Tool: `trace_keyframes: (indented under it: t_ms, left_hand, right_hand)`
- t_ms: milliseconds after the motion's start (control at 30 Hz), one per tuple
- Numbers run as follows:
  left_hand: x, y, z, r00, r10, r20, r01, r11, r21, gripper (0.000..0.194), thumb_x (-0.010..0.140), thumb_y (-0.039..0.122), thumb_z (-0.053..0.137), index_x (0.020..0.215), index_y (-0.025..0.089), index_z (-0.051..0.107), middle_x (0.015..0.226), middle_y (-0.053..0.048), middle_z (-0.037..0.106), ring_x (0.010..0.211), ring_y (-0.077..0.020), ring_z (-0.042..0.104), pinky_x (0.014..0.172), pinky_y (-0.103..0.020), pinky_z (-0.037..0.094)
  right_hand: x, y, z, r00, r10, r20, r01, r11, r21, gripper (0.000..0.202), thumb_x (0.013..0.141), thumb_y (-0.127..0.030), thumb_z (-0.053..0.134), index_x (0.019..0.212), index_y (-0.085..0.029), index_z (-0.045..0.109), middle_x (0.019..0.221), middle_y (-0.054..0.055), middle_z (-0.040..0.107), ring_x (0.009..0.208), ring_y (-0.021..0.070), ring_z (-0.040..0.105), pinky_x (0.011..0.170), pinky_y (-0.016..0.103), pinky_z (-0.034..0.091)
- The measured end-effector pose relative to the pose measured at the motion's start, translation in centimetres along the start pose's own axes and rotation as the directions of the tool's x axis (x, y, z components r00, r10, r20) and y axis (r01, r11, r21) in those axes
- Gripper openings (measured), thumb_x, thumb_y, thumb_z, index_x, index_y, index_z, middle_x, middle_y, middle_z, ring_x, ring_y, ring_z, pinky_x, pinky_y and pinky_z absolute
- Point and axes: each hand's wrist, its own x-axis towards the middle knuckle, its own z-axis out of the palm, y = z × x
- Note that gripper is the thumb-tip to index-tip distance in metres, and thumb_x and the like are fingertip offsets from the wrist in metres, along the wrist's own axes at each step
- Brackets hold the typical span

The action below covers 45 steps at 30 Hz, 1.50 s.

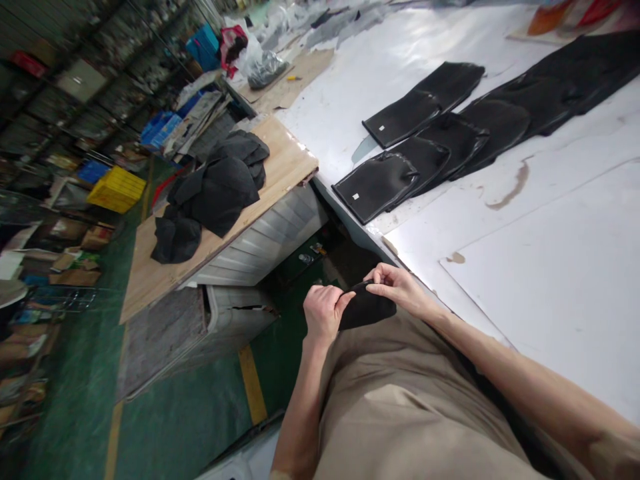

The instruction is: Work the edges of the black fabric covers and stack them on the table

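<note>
Close to my body, both hands grip the upper edge of a black fabric piece (pixel 369 310). My left hand (pixel 325 310) is closed on it with the thumb along the edge. Fingers of my right hand (pixel 393 287) pinch the same edge a little to the right. The piece hangs below my fingers, so its full shape is hidden. On the white table to the right, flat black pieces (pixel 380 180) with small white labels lie overlapped in a long row. A separate black piece (pixel 405 113) lies beside that row.
A heap of black fabric pieces (pixel 220 183) rests on a wooden board (pixel 145 287) at left. The white table (pixel 550 253) has its edge beside my right arm. A yellow crate (pixel 117 189) stands on the green floor (pixel 195 420). A clear plastic bag (pixel 265 67) sits farther back.
</note>
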Motion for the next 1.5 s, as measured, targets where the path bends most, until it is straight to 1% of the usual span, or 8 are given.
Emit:
trace_keyframes:
  t_ms: [200,333,533,667,900,1067,1267,1500]
  left_hand:
    - [-2.2,-3.1,-0.4,0.992,-0.123,0.03,0.125,0.988,-0.085,0.044,0.094,0.044,0.05,0.058,0.018,0.052,0.053,0.002,0.049,0.052,-0.0116,0.046,0.056,-0.025,0.031]
    - [-3.9,-4.4,-1.2,0.976,-0.21,0.06,0.21,0.978,-0.001,0.044,0.095,0.044,0.048,0.059,0.018,0.051,0.052,0.002,0.047,0.052,-0.0127,0.045,0.055,-0.025,0.03]
    - [-1.1,1.5,-1.6,0.979,-0.129,0.158,0.144,0.986,-0.088,0.021,0.096,0.034,0.049,0.088,0.018,0.061,0.087,-0.006,0.064,0.083,-0.0186,0.057,0.074,-0.028,0.039]
    - [-0.3,4.5,-0.4,0.963,-0.237,0.127,0.264,0.925,-0.272,0.028,0.097,0.028,0.045,0.073,0.018,0.055,0.071,-0.002,0.055,0.066,-0.0133,0.05,0.063,-0.025,0.036]
    - [-1.5,4.8,-0.3,0.917,-0.388,0.095,0.384,0.793,-0.473,0.028,0.096,0.029,0.049,0.071,0.017,0.053,0.068,0.001,0.053,0.064,-0.0107,0.047,0.062,-0.022,0.036]
    - [-1.3,4.8,-0.2,0.871,-0.46,0.171,0.47,0.68,-0.563,0.033,0.094,0.036,0.051,0.067,0.016,0.054,0.063,0.002,0.049,0.061,-0.0104,0.044,0.059,-0.022,0.035]
    - [-1.1,5.1,0.3,0.786,-0.556,0.272,0.565,0.464,-0.683,0.031,0.09,0.04,0.056,0.073,0.015,0.063,0.07,-0.002,0.061,0.067,-0.013,0.053,0.063,-0.022,0.042]
    - [-1.2,5.1,0.8,0.752,-0.547,0.367,0.597,0.332,-0.73,0.022,0.081,0.034,0.065,0.071,0.015,0.065,0.068,0.0,0.061,0.063,-0.0114,0.052,0.061,-0.021,0.042]
  right_hand:
    - [0.2,-0.3,-1.1,0.999,-0.037,0.024,0.038,0.997,-0.063,0.031,0.08,-0.037,0.073,0.073,-0.02,0.048,0.093,0.005,0.066,0.084,0.0169,0.06,0.071,0.028,0.045]
    - [0.2,-0.1,-0.9,0.997,-0.054,0.057,0.06,0.992,-0.111,0.03,0.082,-0.037,0.071,0.073,-0.02,0.048,0.093,0.006,0.066,0.086,0.0184,0.06,0.072,0.029,0.045]
    - [-0.4,-0.4,0.3,0.986,-0.117,0.119,0.145,0.956,-0.257,0.028,0.084,-0.036,0.07,0.074,-0.019,0.05,0.088,0.003,0.063,0.085,0.0181,0.059,0.074,0.029,0.045]
    - [-1.0,-0.8,0.8,0.98,-0.112,0.163,0.16,0.933,-0.323,0.027,0.084,-0.037,0.07,0.077,-0.019,0.05,0.084,0.002,0.062,0.08,0.0164,0.058,0.072,0.028,0.045]
    - [-1.0,-0.3,0.3,0.979,-0.097,0.177,0.153,0.931,-0.333,0.033,0.076,-0.039,0.078,0.077,-0.019,0.052,0.087,0.002,0.063,0.083,0.0182,0.058,0.075,0.029,0.045]
    - [-1.0,-0.1,0.5,0.964,-0.181,0.194,0.239,0.91,-0.338,0.03,0.078,-0.039,0.076,0.076,-0.019,0.053,0.086,0.003,0.062,0.081,0.0174,0.058,0.074,0.028,0.046]
    - [-1.2,0.6,0.5,0.909,-0.328,0.257,0.407,0.831,-0.379,0.022,0.084,-0.034,0.07,0.078,-0.019,0.055,0.093,0.006,0.061,0.088,0.0183,0.059,0.079,0.03,0.047]
    - [-1.2,0.6,0.3,0.922,-0.257,0.289,0.362,0.838,-0.409,0.023,0.086,-0.041,0.066,0.078,-0.021,0.057,0.095,0.007,0.061,0.088,0.0203,0.059,0.079,0.033,0.048]
